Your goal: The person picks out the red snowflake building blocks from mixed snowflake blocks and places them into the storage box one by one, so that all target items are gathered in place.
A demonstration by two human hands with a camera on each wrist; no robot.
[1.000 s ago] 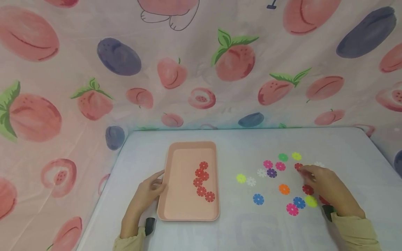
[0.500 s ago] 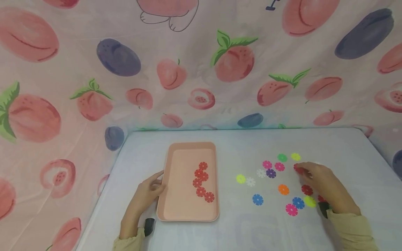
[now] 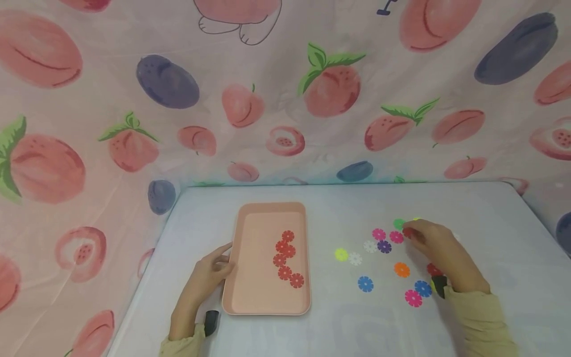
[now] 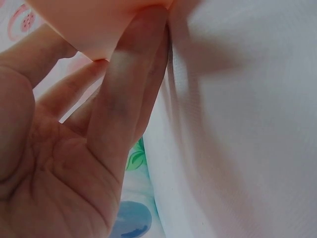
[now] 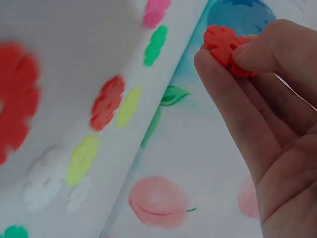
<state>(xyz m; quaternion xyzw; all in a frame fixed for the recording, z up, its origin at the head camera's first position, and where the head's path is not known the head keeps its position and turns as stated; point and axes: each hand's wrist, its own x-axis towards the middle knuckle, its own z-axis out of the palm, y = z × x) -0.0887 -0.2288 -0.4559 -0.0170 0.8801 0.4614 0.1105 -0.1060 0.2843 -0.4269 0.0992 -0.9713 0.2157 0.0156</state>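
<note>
My right hand (image 3: 430,245) pinches a red flower-shaped plastic disc (image 5: 224,47) between thumb and fingertips, above the table. Beneath and around it lie a green disc (image 3: 399,224), a pink disc (image 3: 396,237) and a red disc (image 3: 434,269), partly covered by the wrist. Over at the left, my left hand (image 3: 210,272) holds the left edge of a pink rectangular tray (image 3: 266,308); the left wrist view has its fingers (image 4: 121,94) against the tray's underside or wall. Several red discs (image 3: 284,272) lie inside the tray, along its right half.
More loose discs lie on the white table (image 3: 339,322) right of the tray: a purple disc (image 3: 384,247), an orange disc (image 3: 402,269), a blue disc (image 3: 365,284), plus white, yellow and pink ones. A fruit-print cloth (image 3: 285,89) hangs behind and to the left.
My right hand has lifted a red disc from the table and moved a little to the left and away from me. The left hand and the tray stay in place.
</note>
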